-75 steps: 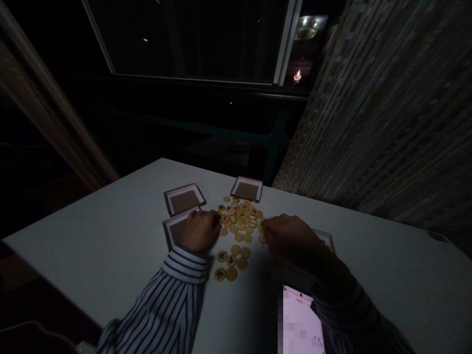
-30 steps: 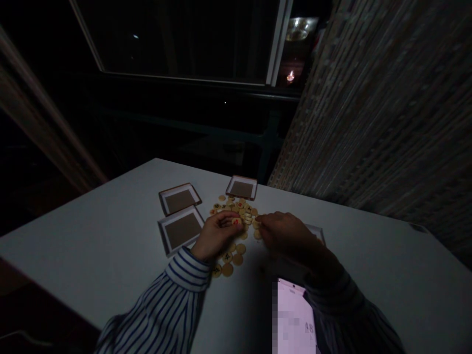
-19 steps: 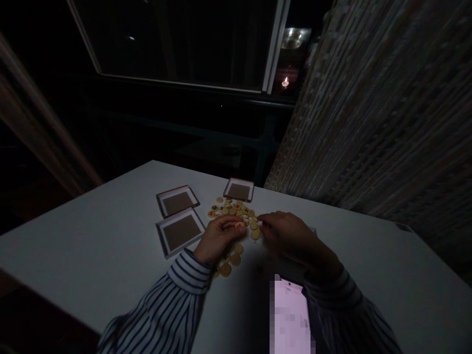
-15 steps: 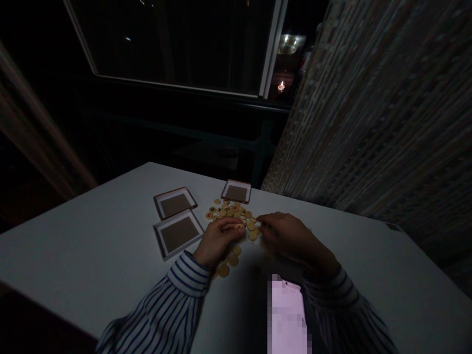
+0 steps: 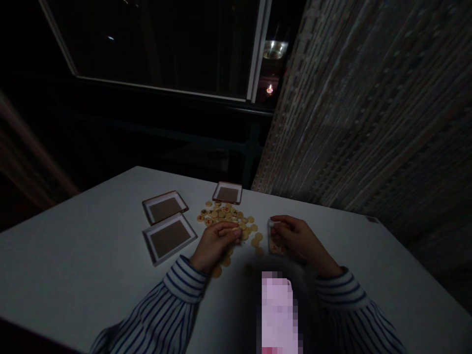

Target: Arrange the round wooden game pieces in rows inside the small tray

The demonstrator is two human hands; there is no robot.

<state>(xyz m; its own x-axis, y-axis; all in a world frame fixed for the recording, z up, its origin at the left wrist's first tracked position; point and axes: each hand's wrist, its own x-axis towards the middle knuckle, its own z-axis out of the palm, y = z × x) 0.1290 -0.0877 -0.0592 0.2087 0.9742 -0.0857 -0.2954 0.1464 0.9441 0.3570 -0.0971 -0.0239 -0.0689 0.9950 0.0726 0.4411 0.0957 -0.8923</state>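
My left hand (image 5: 216, 242) hovers at the near side of a pile of round, pale wooden xiangqi pieces (image 5: 223, 215), some marked with red or dark characters. Its thumb and fingers pinch one xiangqi piece (image 5: 236, 229). My right hand (image 5: 304, 241) is over a small open box (image 5: 270, 243) to the right of the pile, with some pieces inside. The fingers of this hand are bent together at the box's far side; what they hold, if anything, is too dark to make out. More loose pieces (image 5: 217, 271) lie below my left wrist.
Two shallow trays (image 5: 164, 208) (image 5: 152, 253) lie left of the pile, and a third tray (image 5: 227, 193) behind it. A blurred-out pinkish phone-like object (image 5: 279, 314) is near the front. String curtains (image 5: 332, 123) hang beyond the white table (image 5: 92, 246), beside a dark window.
My right hand has moved right, from the edge of the pile to the box, which is now uncovered to view. My left hand keeps its pinch. The whole view has shifted slightly.
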